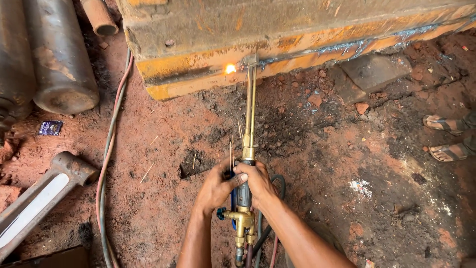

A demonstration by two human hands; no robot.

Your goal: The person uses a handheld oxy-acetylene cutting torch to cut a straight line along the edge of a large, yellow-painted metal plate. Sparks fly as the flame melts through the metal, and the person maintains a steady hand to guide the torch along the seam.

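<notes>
Both hands, left hand (216, 184) and right hand (256, 182), are gripping the cutting torch (246, 164) with fingers wrapped tightly round its handle, and its flame (230, 68) is heating the orange steel edge (208, 74) at upper centre, with a burnt seam (357, 47) already running to the right and the left stretch uncut.

There is only the one view, from a camera worn on the person's head, tipped steeply down and forward over red dirt ground. It sits close above the left hand (214, 186) and right hand (257, 181), whose forearms rise from the bottom edge. Taking the orange steel slab (208, 69) as the mark: it runs across the top of the frame, just beyond the hands; grey cylinders (59, 54) lie left of it, another person's sandalled feet (444, 139) below its right end, at the right edge
</notes>
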